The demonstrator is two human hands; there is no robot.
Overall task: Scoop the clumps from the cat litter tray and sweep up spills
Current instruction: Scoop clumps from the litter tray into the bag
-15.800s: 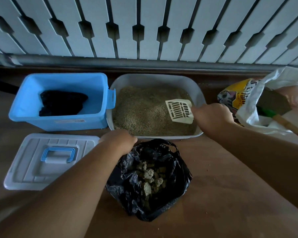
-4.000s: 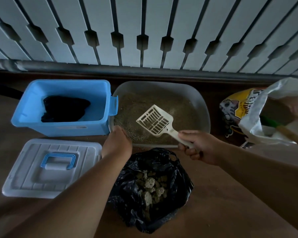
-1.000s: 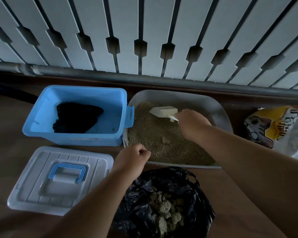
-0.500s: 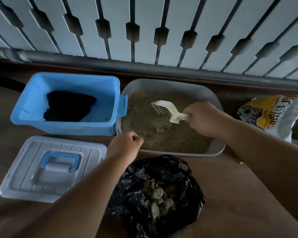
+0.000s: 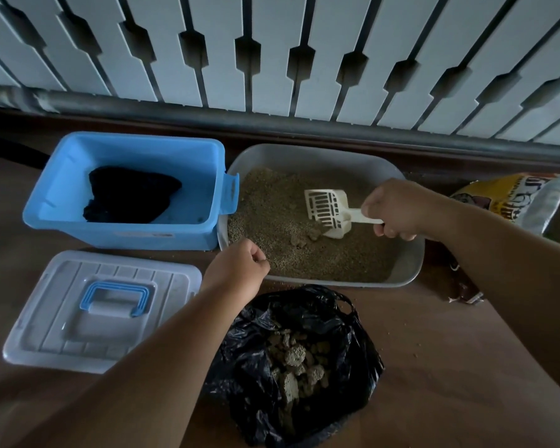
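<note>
Nearest: a black bag lies open on the wooden floor, clumps heaped inside. Beside it, a white lid with a blue handle. The left hand sits at the near rim of the litter tray, fingers curled — whether it pinches anything cannot be told. Further in, the right hand grips the handle of the white scoop, its blade tilted into the litter just beside two loose clumps. A blue bin touches the tray's left side.
</note>
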